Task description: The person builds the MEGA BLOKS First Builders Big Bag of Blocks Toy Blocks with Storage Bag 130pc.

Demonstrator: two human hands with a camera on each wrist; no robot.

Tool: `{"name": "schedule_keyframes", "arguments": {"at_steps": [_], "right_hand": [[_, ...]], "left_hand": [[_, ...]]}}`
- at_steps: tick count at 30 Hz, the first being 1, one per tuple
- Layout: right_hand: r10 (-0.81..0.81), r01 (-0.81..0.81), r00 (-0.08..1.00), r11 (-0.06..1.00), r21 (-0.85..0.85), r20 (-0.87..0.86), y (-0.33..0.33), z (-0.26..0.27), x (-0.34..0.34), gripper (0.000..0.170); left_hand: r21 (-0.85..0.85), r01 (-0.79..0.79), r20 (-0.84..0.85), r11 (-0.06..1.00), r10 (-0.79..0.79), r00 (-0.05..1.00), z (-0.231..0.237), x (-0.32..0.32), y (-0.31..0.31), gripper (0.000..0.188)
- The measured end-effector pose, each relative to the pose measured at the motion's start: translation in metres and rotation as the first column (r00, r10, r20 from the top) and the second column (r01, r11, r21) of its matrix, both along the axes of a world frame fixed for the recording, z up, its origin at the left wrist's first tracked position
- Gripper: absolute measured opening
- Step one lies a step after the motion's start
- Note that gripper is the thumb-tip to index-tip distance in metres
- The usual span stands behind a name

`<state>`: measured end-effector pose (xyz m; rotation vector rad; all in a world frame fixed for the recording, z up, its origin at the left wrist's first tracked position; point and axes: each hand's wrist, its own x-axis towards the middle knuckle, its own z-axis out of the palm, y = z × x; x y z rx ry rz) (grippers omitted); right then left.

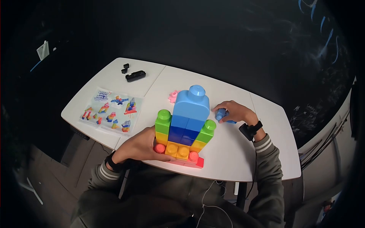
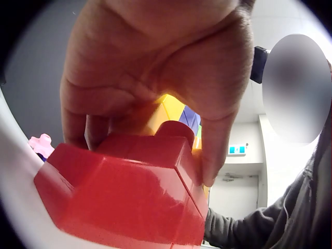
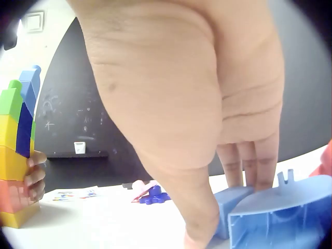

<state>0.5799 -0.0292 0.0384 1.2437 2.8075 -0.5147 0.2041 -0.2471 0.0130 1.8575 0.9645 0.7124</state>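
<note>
A tall block structure (image 1: 188,122), light blue over dark blue with green and yellow sides, stands on a red base at the table's front. My left hand (image 1: 137,147) grips its lower left side; in the left wrist view the fingers and thumb of that hand (image 2: 155,67) straddle a red block (image 2: 129,194). To the structure's right, my right hand (image 1: 240,113) pinches a light blue block (image 1: 220,114). The right wrist view shows that block (image 3: 228,207) between thumb and fingers, beside a curved, hollow light blue piece (image 3: 282,215).
A printed picture sheet (image 1: 110,111) lies at the left of the white table (image 1: 235,163). Black items (image 1: 135,76) rest at the back left. Behind the structure is a pink piece (image 1: 173,96); a dark blue piece (image 3: 154,195) shows near it in the right wrist view.
</note>
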Motion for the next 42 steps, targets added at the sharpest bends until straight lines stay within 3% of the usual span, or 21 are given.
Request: {"name": "schedule_keyframes", "arguments": {"at_steps": [3, 5, 6, 7, 8, 9, 12, 13, 15, 16, 18, 19, 22, 24, 26, 30, 32, 35, 37, 39, 42], "right_hand": [[-0.002, -0.001, 0.998, 0.999, 0.045, 0.064, 0.001, 0.001, -0.005, 0.056], [0.096, -0.072, 0.992, 0.962, 0.264, -0.082, -0.014, 0.023, -0.018, 0.039], [0.094, -0.07, 0.992, 0.961, 0.268, -0.08, -0.024, 0.037, -0.026, 0.039], [0.032, 0.025, 0.937, 0.987, 0.158, -0.348, -0.037, 0.053, -0.035, 0.035], [-0.058, 0.088, 0.809, 0.996, 0.024, -0.584, -0.05, 0.069, -0.045, 0.039], [-0.015, 0.0, 0.734, 1.0, -0.022, -0.679, -0.062, 0.087, -0.054, 0.041], [0.13, -0.267, 0.499, 0.964, -0.009, -0.857, -0.092, 0.127, -0.08, 0.045], [0.127, -0.26, 0.496, 0.966, -0.008, -0.859, -0.1, 0.133, -0.089, 0.045], [0.263, -0.455, 0.357, 0.887, 0.079, -0.896, -0.112, 0.139, -0.107, 0.045], [0.262, -0.447, 0.357, 0.891, 0.083, -0.897, -0.117, 0.14, -0.112, 0.045], [0.373, -0.512, 0.517, 0.856, 0.072, -0.771, -0.124, 0.139, -0.117, 0.052], [0.397, -0.536, 0.536, 0.842, 0.063, -0.745, -0.12, 0.133, -0.117, 0.054], [0.422, -0.592, 0.465, 0.802, 0.082, -0.778, -0.12, 0.122, -0.122, 0.056], [0.417, -0.579, 0.504, 0.813, 0.064, -0.756, -0.118, 0.121, -0.123, 0.057], [0.531, -0.648, 0.377, 0.737, 0.193, -0.759, -0.11, 0.116, -0.129, 0.055], [0.535, -0.627, 0.448, 0.759, 0.175, -0.717, -0.109, 0.121, -0.122, 0.068], [0.51, -0.566, 0.519, 0.806, 0.171, -0.686, -0.109, 0.126, -0.104, 0.074], [0.329, -0.323, 0.692, 0.937, 0.133, -0.643, -0.105, 0.123, -0.054, 0.075], [0.185, -0.098, 0.846, 0.976, 0.195, -0.501, -0.088, 0.102, -0.021, 0.07], [0.038, 0.019, 0.966, 0.976, 0.217, -0.255, -0.069, 0.077, 0.008, 0.063], [-0.081, 0.122, 0.965, 0.98, 0.156, -0.25, -0.06, 0.046, 0.025, 0.061]], "left_hand": [[-0.007, 0.004, 0.011, 1.0, -0.004, 1.0, -0.001, 0.001, -0.001, 0.079], [-0.01, 0.008, 0.028, 1.0, -0.007, 1.0, 0.001, 0.002, -0.001, 0.078], [-0.001, -0.006, 0.009, 1.0, 0.007, 1.0, 0.004, 0.002, -0.003, 0.077], [0.008, -0.021, -0.008, 1.0, 0.021, 1.0, 0.005, 0.003, -0.003, 0.077], [0.009, -0.019, -0.006, 1.0, 0.019, 1.0, 0.003, 0.003, -0.003, 0.077], [0.006, -0.023, 0.007, 1.0, 0.023, 1.0, 0.001, 0.003, -0.002, 0.078], [-0.005, -0.02, 0.028, 1.0, 0.02, 0.999, 0.003, 0.003, -0.004, 0.08], [-0.013, -0.016, 0.038, 1.0, 0.017, 0.999, 0.005, 0.004, -0.004, 0.082], [0.01, -0.017, 0.044, 1.0, 0.017, 0.999, 0.004, 0.004, -0.005, 0.08], [0.033, -0.028, 0.057, 0.999, 0.026, 0.998, 0.004, 0.004, -0.006, 0.078], [0.031, -0.024, 0.056, 0.999, 0.022, 0.998, 0.005, 0.004, -0.007, 0.077], [0.026, -0.03, 0.058, 0.999, 0.028, 0.998, 0.006, 0.004, -0.007, 0.077], [0.004, -0.012, 0.043, 1.0, 0.012, 0.999, 0.008, 0.004, -0.005, 0.083], [0.004, -0.025, 0.02, 1.0, 0.025, 0.999, 0.009, 0.004, -0.006, 0.084], [-0.001, -0.033, -0.015, 0.999, 0.033, 0.999, 0.009, 0.005, -0.006, 0.084], [-0.015, -0.059, -0.039, 0.998, 0.059, 0.998, 0.013, 0.006, -0.008, 0.086], [-0.01, -0.072, -0.062, 0.997, 0.071, 0.996, 0.013, 0.005, -0.01, 0.087], [0.01, -0.148, 0.029, 0.989, 0.148, 0.989, 0.017, 0.004, -0.015, 0.07], [0.008, -0.232, 0.001, 0.973, 0.232, 0.973, 0.022, -0.003, -0.016, 0.065], [0.029, -0.296, -0.013, 0.955, 0.296, 0.955, 0.023, -0.01, -0.016, 0.063], [0.055, -0.344, -0.027, 0.937, 0.346, 0.938, 0.018, -0.021, -0.01, 0.061]]}}
